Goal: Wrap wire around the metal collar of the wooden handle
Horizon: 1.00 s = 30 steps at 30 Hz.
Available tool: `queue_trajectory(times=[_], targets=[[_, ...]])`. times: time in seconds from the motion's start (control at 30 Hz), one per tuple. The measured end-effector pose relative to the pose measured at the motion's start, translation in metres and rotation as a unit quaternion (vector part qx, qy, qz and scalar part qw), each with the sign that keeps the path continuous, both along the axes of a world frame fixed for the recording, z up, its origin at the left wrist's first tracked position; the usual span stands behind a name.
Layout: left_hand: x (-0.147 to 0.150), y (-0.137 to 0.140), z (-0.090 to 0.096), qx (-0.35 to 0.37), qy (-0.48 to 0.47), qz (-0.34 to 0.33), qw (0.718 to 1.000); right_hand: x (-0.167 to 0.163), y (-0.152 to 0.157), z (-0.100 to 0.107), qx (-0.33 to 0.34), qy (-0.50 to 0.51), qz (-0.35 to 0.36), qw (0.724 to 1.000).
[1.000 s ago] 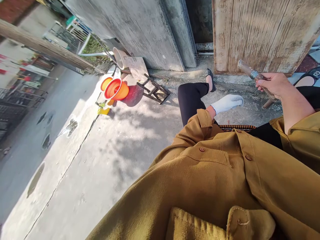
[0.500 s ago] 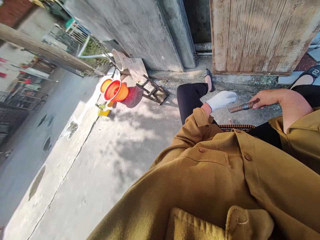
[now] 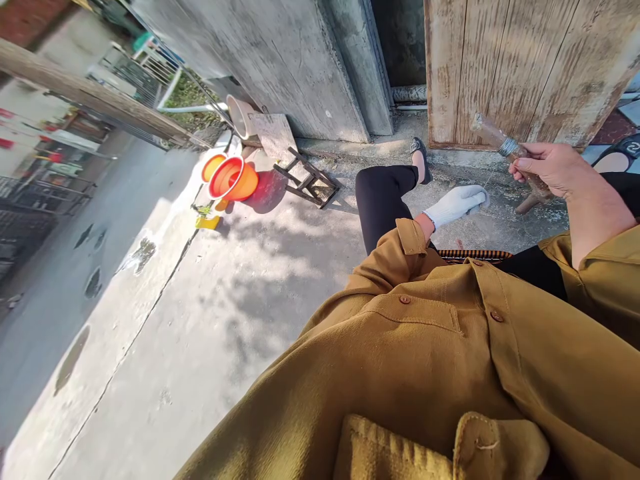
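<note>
My bare right hand (image 3: pixel 547 170) grips a brown wooden stick (image 3: pixel 490 132) that looks forked, raised at a slant. Near its middle is a band of wound grey wire (image 3: pixel 509 147). A thin strand (image 3: pixel 489 176) runs down from the stick towards my left hand (image 3: pixel 459 205), which wears a white glove. The gloved fingers are closed in a pinch on the strand, below and to the left of the stick. Part of the stick is hidden behind my right fingers.
A wooden panel (image 3: pixel 500 73) and grey boards (image 3: pixel 280 60) stand ahead. To the left are an orange bucket (image 3: pixel 245 183), a small dark wooden stool (image 3: pixel 310 180), a pale pot (image 3: pixel 239 117) and a yellow object (image 3: pixel 207 223) on the concrete. My legs are spread on either side.
My right hand has lifted the stick and tilted it from nearly level to a steep slant. My left hand has shifted slightly right, and the strand now shows between them.
</note>
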<state>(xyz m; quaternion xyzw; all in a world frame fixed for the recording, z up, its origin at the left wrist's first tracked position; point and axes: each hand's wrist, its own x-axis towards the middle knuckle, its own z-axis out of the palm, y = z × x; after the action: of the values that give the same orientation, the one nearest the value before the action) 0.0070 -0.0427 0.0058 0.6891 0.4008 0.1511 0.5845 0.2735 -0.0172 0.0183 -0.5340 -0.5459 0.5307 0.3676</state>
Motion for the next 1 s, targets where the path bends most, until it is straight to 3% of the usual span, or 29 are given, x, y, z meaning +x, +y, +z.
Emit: queue_trajectory(times=[0.1,0.27,0.37,0.43,0.53,0.63,0.7,0.83,1.0], targets=[[-0.001,-0.002,0.009,0.014,0.005,0.010,1.000,-0.004,0.005,-0.007,-0.004,-0.119,-0.063,0.991],[-0.003,0.002,0.014,0.046,0.039,-0.011,0.998,-0.008,0.008,-0.007,0.022,-0.377,-0.010,0.926],[-0.005,0.007,0.012,0.104,0.090,-0.008,0.990,-0.005,0.012,-0.011,0.045,-0.457,0.018,0.888],[-0.008,0.012,0.013,0.151,0.129,-0.012,0.980,-0.002,0.013,-0.015,0.019,-0.476,0.085,0.875],[-0.015,0.018,0.016,0.177,0.139,-0.052,0.973,0.001,0.009,-0.017,-0.095,-0.379,0.281,0.877],[-0.018,0.021,0.016,0.127,0.079,-0.089,0.985,0.002,0.000,-0.010,-0.179,-0.212,0.429,0.860],[-0.019,0.023,0.009,0.079,0.036,-0.071,0.994,0.004,-0.004,-0.001,-0.160,-0.155,0.416,0.882],[-0.020,0.024,-0.013,0.004,0.011,0.031,0.999,0.012,-0.004,0.011,-0.086,-0.088,0.269,0.955],[-0.022,0.016,-0.020,-0.035,0.003,0.051,0.998,0.013,-0.007,0.012,-0.102,-0.085,0.265,0.955]])
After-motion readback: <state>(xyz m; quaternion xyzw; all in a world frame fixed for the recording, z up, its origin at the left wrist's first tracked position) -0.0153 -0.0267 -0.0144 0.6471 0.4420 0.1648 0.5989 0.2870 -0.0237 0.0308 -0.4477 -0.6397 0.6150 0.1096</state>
